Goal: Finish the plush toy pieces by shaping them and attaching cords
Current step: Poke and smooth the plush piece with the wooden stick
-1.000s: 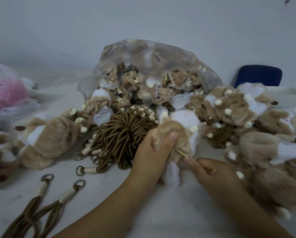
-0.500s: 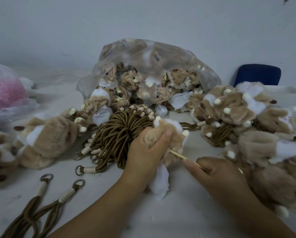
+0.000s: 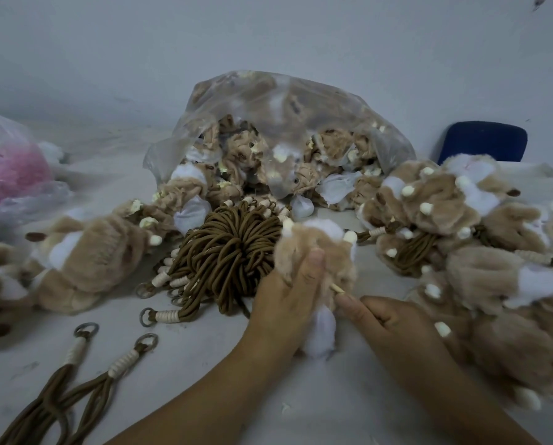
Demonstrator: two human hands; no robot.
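Near bench (image 3: 204, 354) edge, middle: left hand (image 3: 288, 293) wraps the plush piece (image 3: 320, 248), right hand (image 3: 394, 319) pinches a thin stick (image 3: 336, 288) poking into it. Piece looks light, soft, squashy; best held round the tan body, not the white fluff hanging below. Tan fur, white patches, cream nubs. Cord bundle (image 3: 233, 248) just behind, bag (image 3: 268, 101) farther back.

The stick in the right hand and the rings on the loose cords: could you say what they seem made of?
The stick looks like wood or bamboo: pale tan, matte. The rings look like metal: dull grey, faint sheen.
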